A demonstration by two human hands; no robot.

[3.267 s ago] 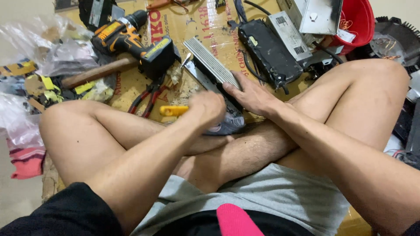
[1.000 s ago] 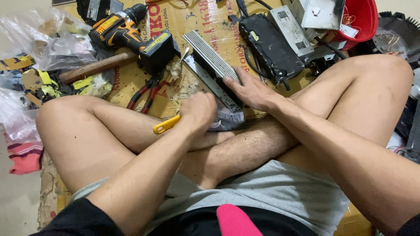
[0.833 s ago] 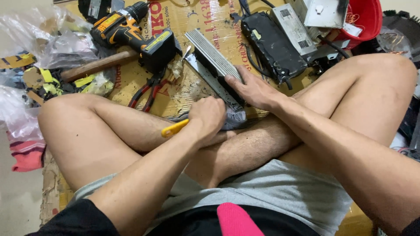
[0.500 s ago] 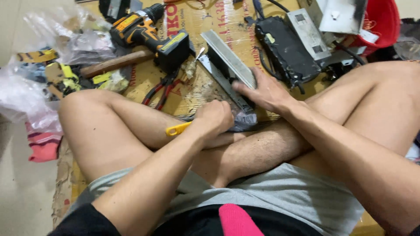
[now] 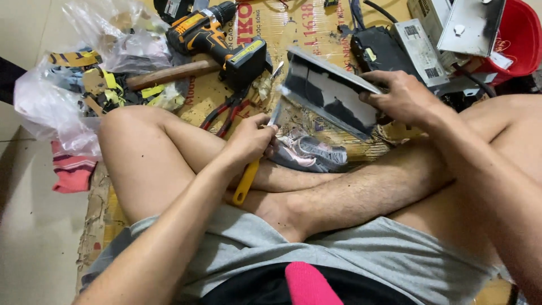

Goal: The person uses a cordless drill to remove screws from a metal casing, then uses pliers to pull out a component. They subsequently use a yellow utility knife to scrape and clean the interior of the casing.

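My left hand (image 5: 251, 138) is clenched round a yellow-handled screwdriver (image 5: 247, 182), handle pointing down toward my shin, shaft up toward the lower left corner of the metal panel (image 5: 330, 96). My right hand (image 5: 398, 96) grips that panel at its right edge, tilted up off the cardboard (image 5: 316, 25). Panel's long axis runs left to right, slanting down. It lies up-right of the left hand; tip looks touching, can't confirm. Red pliers (image 5: 226, 113) and cordless drill (image 5: 217, 39) just beyond.

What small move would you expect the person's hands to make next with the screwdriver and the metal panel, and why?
Probably slide the yellow-handled screwdriver in the left hand further along the panel's lower edge and pry. The right hand holds the metal panel tilted up off the cardboard, with the tip at its left corner.
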